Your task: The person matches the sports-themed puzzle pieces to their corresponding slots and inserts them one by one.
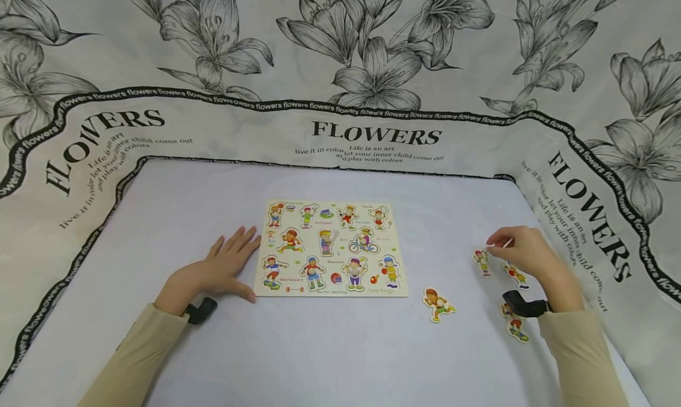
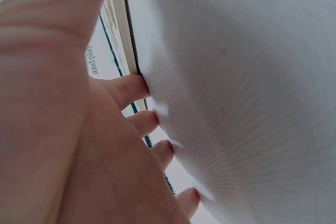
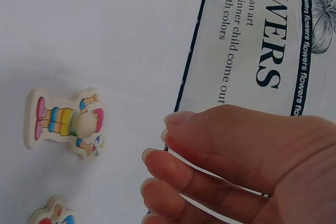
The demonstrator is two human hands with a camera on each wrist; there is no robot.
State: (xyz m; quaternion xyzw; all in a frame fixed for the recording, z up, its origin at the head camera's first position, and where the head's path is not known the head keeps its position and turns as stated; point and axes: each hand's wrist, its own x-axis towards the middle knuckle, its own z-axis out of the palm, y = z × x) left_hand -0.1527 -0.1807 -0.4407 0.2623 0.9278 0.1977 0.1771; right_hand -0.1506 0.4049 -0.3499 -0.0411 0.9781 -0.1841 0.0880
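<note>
While left fingers (image 2: 131,88) splay beside a figure-covered board (image 1: 310,238) — right fingers (image 3: 170,170) loosely bent, empty, near a piece (image 3: 63,121).

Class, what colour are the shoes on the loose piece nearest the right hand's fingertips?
Pink: the right wrist view best shows the shoes on that piece.

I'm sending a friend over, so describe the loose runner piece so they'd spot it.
Find the puzzle board on the white table. Just off its near right corner lies the runner piece. It sits nearest the board, apart from the loose pieces around the right hand.
</note>
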